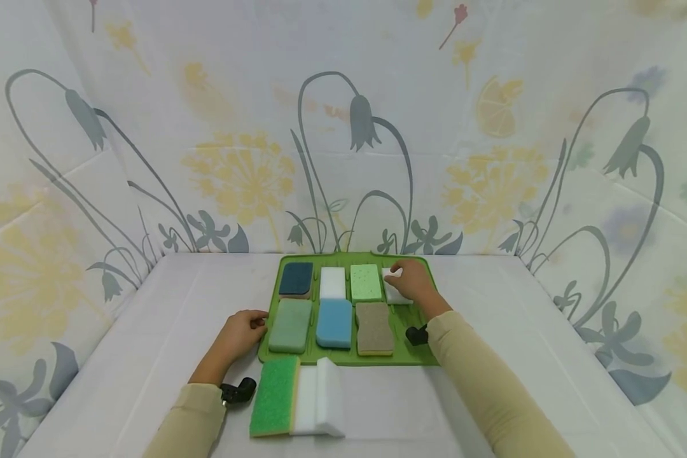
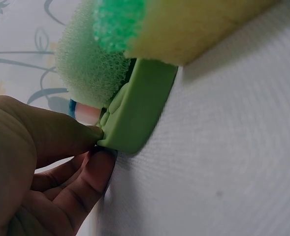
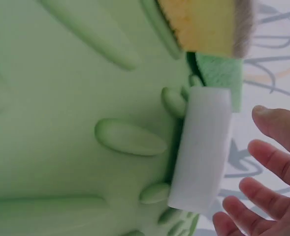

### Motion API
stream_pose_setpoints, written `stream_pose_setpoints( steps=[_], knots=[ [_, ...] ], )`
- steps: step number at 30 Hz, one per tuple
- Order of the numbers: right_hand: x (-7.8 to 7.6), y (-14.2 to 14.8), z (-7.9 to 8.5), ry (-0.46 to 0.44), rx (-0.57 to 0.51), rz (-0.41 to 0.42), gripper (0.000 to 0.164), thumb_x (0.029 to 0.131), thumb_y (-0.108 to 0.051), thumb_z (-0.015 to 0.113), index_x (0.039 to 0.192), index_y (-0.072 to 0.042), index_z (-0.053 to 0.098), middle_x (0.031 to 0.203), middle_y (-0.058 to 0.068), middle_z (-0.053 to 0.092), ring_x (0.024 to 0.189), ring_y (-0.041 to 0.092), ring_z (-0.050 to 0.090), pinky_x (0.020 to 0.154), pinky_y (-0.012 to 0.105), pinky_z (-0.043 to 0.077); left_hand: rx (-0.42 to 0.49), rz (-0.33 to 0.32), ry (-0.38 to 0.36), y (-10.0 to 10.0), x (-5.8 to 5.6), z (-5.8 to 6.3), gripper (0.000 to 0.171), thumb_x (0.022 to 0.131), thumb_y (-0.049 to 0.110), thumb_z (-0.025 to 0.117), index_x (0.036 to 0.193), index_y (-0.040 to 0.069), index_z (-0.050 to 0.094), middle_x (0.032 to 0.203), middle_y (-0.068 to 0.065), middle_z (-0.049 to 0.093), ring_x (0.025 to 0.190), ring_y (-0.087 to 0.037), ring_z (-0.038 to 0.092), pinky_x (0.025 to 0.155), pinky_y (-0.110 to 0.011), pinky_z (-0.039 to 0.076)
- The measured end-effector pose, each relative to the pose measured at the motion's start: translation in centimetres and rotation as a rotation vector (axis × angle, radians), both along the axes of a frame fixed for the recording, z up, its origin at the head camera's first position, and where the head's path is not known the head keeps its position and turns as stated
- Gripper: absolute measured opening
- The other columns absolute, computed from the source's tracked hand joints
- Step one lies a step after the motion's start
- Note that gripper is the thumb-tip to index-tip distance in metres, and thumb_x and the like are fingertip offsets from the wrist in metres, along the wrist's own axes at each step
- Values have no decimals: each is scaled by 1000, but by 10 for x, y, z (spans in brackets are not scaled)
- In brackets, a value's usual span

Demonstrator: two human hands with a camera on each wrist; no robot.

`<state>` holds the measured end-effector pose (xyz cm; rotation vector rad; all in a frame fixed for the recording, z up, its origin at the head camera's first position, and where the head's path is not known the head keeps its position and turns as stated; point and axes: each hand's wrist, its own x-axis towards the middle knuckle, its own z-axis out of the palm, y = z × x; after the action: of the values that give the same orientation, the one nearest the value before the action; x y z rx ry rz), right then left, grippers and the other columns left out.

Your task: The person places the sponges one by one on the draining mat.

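A green ridged tray [image 1: 403, 350] lies on the table, bearing sponges in two rows. With thumb and fingers, my left hand [image 1: 237, 334] pinches its left edge, plainly seen in the left wrist view on the tray rim [image 2: 145, 108]. Over the back right, my right hand [image 1: 416, 285] is at a white sponge [image 1: 399, 296]. The right wrist view has the fingers [image 3: 264, 189] spread, a small gap from that white sponge [image 3: 201, 147]. Beside it are a light green speckled sponge [image 1: 366, 282] and a beige-topped sponge [image 1: 374, 327].
Also on the tray are a dark blue sponge [image 1: 296, 278], another white sponge [image 1: 333, 283], a pale green sponge [image 1: 290, 326] and a blue sponge [image 1: 334, 323]. In front lie a green-and-yellow sponge [image 1: 275, 397] and white blocks [image 1: 327, 401]. Flowered cloth [image 1: 343, 172] hangs behind.
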<state>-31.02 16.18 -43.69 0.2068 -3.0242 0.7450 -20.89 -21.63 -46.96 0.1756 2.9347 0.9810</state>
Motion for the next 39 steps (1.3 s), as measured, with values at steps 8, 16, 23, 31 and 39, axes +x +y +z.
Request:
stream_pose_setpoints(
  steps=[8,16,23,31,39],
  knots=[
    [14,-1,8,56,-11,59,40,94,-33,62,121,-4,64,132,22,57,121,39,53,97,51,45,-2,-5,2,0,-1,0,36,92,11,60,125,-4,62,105,-14,69,97,-27,65,79,-42,53],
    [35,-5,15,83,-64,121,43,92,-35,64,124,-5,63,127,18,60,112,36,58,89,49,49,-3,-3,-8,0,-1,-1,36,92,10,59,125,-4,62,105,-13,69,97,-26,65,79,-41,53],
    [57,-11,18,34,-144,156,45,93,-36,64,128,-8,60,131,18,56,117,39,55,92,50,48,4,-1,-12,0,-1,-1,36,92,11,59,126,-3,62,106,-14,69,98,-27,65,80,-42,53],
    [83,-20,29,46,-161,176,47,91,-38,65,128,-10,61,130,13,59,115,34,59,88,47,51,2,1,-3,0,-1,-1,36,92,11,60,126,-3,62,106,-14,68,97,-27,65,80,-42,53],
    [105,-25,31,4,-241,189,45,91,-39,66,129,-16,60,128,10,61,113,27,59,84,44,52,-1,2,6,0,1,-1,36,92,10,60,125,-4,62,105,-14,68,97,-28,64,80,-43,53]
  ],
)
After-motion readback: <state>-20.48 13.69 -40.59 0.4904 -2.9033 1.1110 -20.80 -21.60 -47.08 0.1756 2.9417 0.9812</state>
